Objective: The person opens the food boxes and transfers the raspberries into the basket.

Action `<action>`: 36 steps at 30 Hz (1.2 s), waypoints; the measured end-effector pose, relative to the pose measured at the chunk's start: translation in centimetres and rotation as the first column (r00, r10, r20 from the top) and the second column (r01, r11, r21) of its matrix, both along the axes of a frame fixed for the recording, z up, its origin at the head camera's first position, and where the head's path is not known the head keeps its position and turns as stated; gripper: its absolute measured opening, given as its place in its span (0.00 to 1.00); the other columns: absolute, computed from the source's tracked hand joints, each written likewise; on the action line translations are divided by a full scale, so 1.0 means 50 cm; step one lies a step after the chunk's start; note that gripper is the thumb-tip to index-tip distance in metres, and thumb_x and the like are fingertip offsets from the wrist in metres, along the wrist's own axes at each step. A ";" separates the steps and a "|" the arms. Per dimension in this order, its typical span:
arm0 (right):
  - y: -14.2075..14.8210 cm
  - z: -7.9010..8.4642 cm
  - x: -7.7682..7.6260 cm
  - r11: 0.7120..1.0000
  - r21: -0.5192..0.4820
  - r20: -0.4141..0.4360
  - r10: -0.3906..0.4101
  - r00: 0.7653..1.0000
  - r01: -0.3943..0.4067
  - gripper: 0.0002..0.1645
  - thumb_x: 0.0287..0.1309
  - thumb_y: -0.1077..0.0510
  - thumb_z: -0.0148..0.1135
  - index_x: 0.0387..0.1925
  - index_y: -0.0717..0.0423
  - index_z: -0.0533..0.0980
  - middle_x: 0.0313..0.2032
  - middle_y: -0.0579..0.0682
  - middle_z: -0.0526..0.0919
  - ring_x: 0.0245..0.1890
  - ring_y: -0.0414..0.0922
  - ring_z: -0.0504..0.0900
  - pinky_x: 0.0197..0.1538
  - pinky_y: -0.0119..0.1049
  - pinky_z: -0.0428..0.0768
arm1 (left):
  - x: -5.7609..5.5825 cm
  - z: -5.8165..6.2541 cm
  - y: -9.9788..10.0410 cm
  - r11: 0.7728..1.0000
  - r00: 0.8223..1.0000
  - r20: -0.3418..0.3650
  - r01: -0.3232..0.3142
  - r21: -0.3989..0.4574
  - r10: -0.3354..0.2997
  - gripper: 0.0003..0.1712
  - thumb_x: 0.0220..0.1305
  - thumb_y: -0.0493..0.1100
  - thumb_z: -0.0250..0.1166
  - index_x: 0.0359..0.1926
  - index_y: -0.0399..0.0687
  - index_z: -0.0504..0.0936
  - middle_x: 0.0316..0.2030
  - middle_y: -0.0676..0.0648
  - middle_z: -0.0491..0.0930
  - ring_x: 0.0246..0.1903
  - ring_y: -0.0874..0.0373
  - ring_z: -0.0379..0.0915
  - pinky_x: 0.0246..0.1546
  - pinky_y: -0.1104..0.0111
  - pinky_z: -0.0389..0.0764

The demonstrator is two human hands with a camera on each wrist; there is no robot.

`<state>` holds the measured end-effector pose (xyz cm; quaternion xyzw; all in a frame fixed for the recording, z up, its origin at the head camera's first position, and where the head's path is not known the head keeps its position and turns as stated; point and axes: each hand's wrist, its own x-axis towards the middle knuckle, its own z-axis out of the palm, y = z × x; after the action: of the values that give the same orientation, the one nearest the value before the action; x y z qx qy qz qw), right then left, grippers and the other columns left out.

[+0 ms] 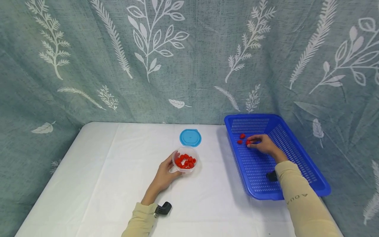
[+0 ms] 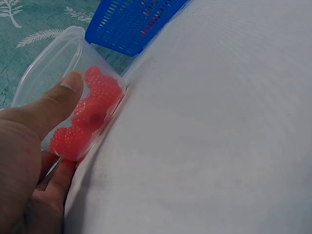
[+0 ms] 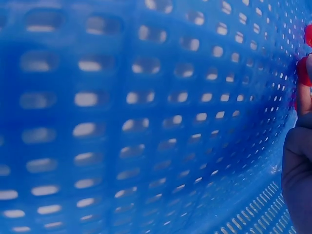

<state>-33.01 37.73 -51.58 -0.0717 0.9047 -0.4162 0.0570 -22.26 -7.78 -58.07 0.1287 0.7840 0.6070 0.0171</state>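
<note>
My left hand (image 1: 164, 174) grips a clear plastic tub (image 1: 193, 151) from its left side, thumb along the near wall. Several red raspberries (image 1: 179, 160) lie in the tub; in the left wrist view they show through its wall, and the tub touches the white cloth. Over at the right, my right hand (image 1: 263, 144) reaches into a blue perforated basket (image 1: 260, 169) and pinches a raspberry (image 1: 248, 142) between thumb and fingers. Two more raspberries (image 1: 242, 135) rest on the basket floor just left of those fingertips. The right wrist view shows mostly basket wall, with the hand at its right edge.
A round blue lid (image 1: 190, 137) lies flat on the white-covered table (image 1: 118, 158), just behind the tub. Green curtain with white leaf prints (image 1: 201, 65) hangs behind the table and along both sides. The basket's raised walls surround the right hand.
</note>
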 end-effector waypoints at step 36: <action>-0.048 0.199 0.077 0.998 0.070 -0.203 0.010 0.979 0.004 0.22 0.64 0.61 0.68 0.58 0.65 0.79 0.49 0.66 0.86 0.51 0.47 0.83 0.44 0.17 0.76 | 0.003 0.006 0.000 1.000 1.000 0.018 -0.006 0.012 0.005 0.50 0.57 0.35 0.75 0.78 0.49 0.61 0.74 0.45 0.67 0.75 0.48 0.60 0.73 0.57 0.66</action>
<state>-29.15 35.32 -41.61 -0.1133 0.9197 -0.3745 -0.0327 -22.12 -7.80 -57.77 0.1212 0.7806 0.6128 0.0216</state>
